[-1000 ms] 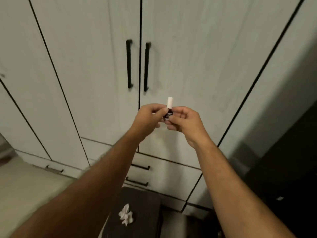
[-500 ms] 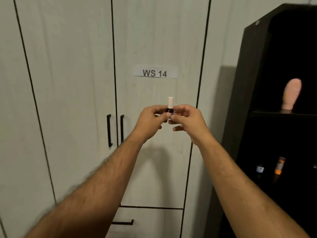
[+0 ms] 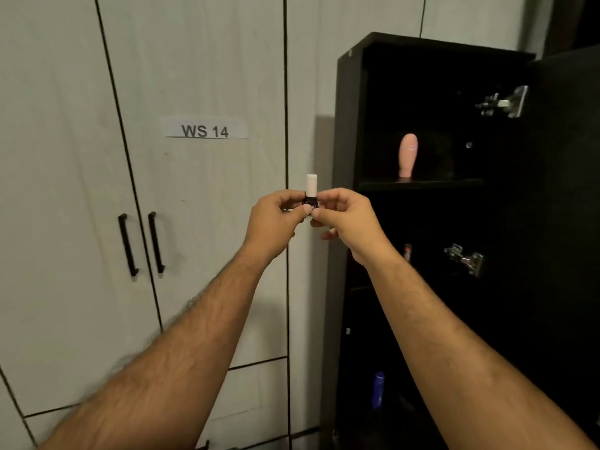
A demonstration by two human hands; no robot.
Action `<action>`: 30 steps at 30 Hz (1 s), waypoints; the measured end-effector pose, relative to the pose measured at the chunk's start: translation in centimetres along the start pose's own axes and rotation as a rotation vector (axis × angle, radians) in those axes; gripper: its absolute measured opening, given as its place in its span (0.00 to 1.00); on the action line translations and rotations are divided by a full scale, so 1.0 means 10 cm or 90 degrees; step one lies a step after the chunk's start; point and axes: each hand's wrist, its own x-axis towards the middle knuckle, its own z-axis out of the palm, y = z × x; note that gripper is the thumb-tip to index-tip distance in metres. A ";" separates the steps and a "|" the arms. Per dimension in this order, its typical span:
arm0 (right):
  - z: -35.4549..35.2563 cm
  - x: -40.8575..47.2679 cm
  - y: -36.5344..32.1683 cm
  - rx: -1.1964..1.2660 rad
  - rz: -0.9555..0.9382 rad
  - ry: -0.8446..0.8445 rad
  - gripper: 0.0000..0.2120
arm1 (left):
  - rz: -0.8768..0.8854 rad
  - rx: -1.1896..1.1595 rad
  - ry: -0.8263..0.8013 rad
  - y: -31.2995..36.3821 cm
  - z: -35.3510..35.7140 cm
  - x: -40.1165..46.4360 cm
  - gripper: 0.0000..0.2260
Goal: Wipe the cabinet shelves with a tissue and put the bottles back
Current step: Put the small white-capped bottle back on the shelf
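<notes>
A small dark bottle with a tall white cap [image 3: 311,190] is held upright in front of me, pinched from both sides. My left hand [image 3: 274,222] pinches it from the left and my right hand [image 3: 349,219] from the right. To the right stands an open black cabinet [image 3: 349,125]. A pink bottle [image 3: 407,155] stands on its upper shelf [image 3: 422,183]. Lower down a small bottle with a red cap [image 3: 407,251] shows just past my right wrist, and a blue bottle [image 3: 378,389] stands near the bottom. No tissue is in view.
White wardrobe doors with two black handles [image 3: 141,243] and a "WS 14" label [image 3: 205,129] fill the left. The cabinet's open black door [image 3: 565,222] with metal hinges [image 3: 501,103] stands at the far right.
My view has swung up and to the right, bringing the black cabinet further into sight. Both hands keep holding the small bottle in the same pinch.
</notes>
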 end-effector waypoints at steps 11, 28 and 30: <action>-1.07 -0.25 0.04 -0.010 0.004 -0.003 0.12 | 0.016 0.025 -0.018 0.27 1.00 -0.16 0.12; -2.26 -0.21 0.87 -0.056 0.069 -0.042 0.10 | -0.042 0.047 -0.056 -0.14 2.31 -0.25 0.13; -2.27 -0.23 1.05 -0.054 0.066 -0.033 0.09 | -0.038 0.041 -0.058 -0.27 2.38 -0.28 0.13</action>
